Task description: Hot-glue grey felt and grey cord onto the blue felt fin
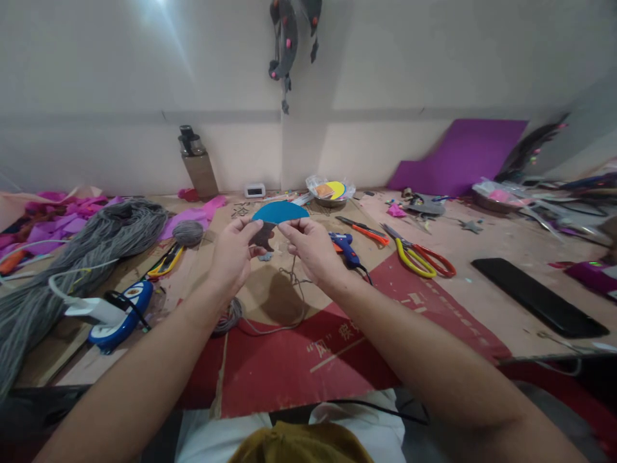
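Note:
My left hand and my right hand pinch the lower edge of a blue felt piece with a rounded top, holding it above the cardboard. A dark grey felt piece shows below the blue one, between my hands; whether the two are joined I cannot tell. Below my right hand a strand of grey yarn loops across the cardboard toward a small yarn ball, partly hidden by my left forearm. Close to my right hand lies a blue glue gun.
An orange utility knife and red-yellow scissors lie to the right, with a black phone beyond. Left are a grey yarn hank, a yellow cutter and a blue power strip. A bowl stands behind.

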Action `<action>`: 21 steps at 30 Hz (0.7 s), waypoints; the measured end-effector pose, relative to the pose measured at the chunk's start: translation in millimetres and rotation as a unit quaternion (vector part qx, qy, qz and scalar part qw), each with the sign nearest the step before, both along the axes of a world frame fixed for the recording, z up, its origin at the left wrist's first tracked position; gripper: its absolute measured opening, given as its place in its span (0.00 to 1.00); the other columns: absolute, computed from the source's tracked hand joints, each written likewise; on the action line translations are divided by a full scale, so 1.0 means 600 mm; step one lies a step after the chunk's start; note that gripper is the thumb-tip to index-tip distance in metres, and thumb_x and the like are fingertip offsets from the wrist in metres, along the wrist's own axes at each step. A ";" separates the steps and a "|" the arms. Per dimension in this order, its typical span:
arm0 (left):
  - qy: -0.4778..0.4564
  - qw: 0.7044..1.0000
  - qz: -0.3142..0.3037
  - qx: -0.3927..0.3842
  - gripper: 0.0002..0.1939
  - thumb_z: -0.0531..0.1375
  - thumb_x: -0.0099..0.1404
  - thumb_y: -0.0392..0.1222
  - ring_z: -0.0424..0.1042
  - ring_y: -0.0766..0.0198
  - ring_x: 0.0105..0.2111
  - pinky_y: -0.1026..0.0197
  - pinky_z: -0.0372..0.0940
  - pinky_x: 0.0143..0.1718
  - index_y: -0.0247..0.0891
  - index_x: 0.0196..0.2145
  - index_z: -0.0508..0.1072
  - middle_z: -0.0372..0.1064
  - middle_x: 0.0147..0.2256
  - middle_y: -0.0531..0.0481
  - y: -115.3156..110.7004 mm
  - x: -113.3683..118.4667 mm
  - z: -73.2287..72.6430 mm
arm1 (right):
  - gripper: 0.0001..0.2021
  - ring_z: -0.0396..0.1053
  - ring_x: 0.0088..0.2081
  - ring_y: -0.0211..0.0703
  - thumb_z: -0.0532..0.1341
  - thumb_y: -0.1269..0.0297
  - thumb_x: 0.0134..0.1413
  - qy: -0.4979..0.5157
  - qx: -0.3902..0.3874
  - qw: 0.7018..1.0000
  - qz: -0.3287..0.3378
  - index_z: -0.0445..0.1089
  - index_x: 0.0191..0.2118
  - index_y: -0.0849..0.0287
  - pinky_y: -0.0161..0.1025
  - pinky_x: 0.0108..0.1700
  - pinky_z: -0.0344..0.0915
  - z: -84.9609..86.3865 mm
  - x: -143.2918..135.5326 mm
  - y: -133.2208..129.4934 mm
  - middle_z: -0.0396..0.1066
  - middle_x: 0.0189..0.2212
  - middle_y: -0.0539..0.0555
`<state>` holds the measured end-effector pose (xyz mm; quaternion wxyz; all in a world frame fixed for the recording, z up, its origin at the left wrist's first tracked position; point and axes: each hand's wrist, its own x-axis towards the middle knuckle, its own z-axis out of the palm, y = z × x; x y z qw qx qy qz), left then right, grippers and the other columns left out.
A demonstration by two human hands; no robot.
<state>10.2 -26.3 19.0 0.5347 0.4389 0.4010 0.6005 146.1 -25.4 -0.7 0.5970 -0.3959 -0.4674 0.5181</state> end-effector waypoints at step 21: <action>-0.093 0.993 -0.044 -0.057 0.05 0.61 0.52 0.36 0.73 0.68 0.25 0.69 0.64 0.21 0.36 0.29 0.68 0.72 0.26 0.53 -0.006 0.005 0.002 | 0.12 0.47 0.18 0.27 0.68 0.57 0.42 0.021 -0.006 1.000 0.000 0.67 0.26 0.59 0.33 0.20 0.42 0.010 0.001 -0.017 0.61 0.20 0.44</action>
